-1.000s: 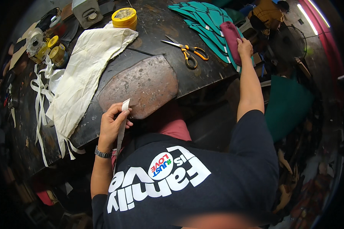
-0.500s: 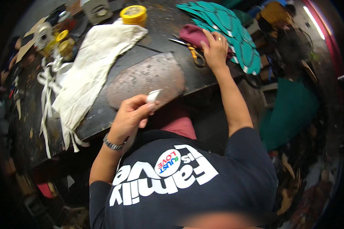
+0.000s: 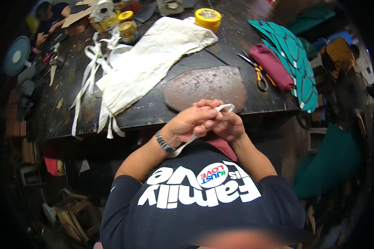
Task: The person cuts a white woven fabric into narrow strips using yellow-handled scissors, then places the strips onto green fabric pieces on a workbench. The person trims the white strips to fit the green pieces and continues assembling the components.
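In front of my chest, at the table's near edge, both hands meet on a narrow white strip (image 3: 225, 108). My left hand (image 3: 187, 124) is closed on it, and a length of the strip hangs from that hand past the wristwatch. My right hand (image 3: 232, 125) is closed at the strip's upper end, its fingertips touching the left ones and partly hidden. Just beyond lies a flat, rounded brown-grey slab (image 3: 205, 85) with dark pits. Orange-handled scissors (image 3: 259, 76) rest to its right, beside a rolled maroon cloth (image 3: 272, 68).
Overlapping green leaf-shaped pieces (image 3: 293, 58) lie at the right. White cloth (image 3: 145, 66) with loose strips (image 3: 91, 70) covers the table's left-middle, near a yellow-lidded tub (image 3: 207, 18). Jars (image 3: 129, 31) stand at the back left. Another person (image 3: 56, 18) sits far left.
My right hand has left the maroon cloth roll and come to my left hand at the white strip. The view has shifted, so the table's things appear farther right.
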A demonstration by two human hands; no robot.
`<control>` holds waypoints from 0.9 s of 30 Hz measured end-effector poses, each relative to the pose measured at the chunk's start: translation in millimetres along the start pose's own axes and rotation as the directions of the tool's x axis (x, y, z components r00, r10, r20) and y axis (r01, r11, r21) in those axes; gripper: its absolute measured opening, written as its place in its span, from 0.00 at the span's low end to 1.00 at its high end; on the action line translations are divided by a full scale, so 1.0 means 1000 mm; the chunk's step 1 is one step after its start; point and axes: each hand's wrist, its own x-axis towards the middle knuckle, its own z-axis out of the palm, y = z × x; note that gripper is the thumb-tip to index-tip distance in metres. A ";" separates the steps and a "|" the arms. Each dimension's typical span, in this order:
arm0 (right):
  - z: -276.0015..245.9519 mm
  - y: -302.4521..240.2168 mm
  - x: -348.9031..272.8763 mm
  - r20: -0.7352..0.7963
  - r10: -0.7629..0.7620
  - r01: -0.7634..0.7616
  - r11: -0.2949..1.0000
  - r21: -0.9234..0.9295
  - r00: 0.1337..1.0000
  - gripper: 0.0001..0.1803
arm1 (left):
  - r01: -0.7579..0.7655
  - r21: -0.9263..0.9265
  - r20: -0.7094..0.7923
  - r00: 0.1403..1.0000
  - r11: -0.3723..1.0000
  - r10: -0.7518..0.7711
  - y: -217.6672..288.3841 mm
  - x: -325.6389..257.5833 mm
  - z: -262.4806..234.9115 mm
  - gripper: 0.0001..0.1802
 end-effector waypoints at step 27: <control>-0.109 -0.234 -0.169 -0.586 -0.805 0.527 0.538 -0.658 0.092 0.05 | 0.301 0.662 -0.304 0.945 0.687 -0.122 -0.012 -0.039 -0.044 0.09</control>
